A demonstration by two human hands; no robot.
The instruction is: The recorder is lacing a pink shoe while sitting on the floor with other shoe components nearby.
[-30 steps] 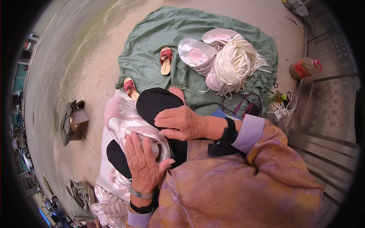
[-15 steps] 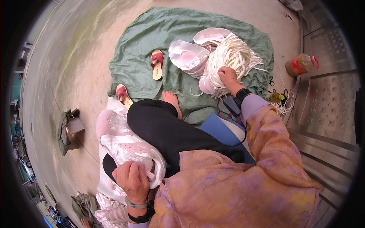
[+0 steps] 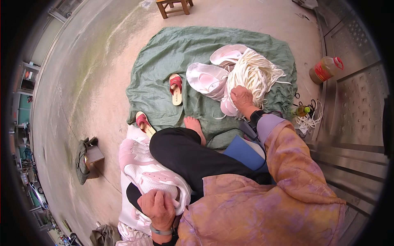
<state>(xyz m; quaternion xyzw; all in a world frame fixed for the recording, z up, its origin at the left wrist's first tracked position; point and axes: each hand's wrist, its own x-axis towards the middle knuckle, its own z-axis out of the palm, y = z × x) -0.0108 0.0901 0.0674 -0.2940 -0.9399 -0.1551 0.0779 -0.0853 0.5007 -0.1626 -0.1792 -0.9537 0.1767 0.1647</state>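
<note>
My left hand is closed at the collar of a pink and white shoe upper, which lies over other light-coloured pieces beside my bent leg. Its fingertips are partly hidden. Farther off to the right, my right hand has its curled fingers at the near left edge of a big bundle of white shoelaces. More pale pink and white shoe uppers lie against the bundle's left side, on a green cloth.
Red sandals lie on the cloth. A blue object sits by my right forearm. Bottles and loose white laces are near the metal door. A wooden stool stands beyond; a box is at left.
The view has shifted, so most things appear lower and a wooden stool now shows at the top. My right hand stays at the laces, slightly farther left; my left hand stays on the upper.
</note>
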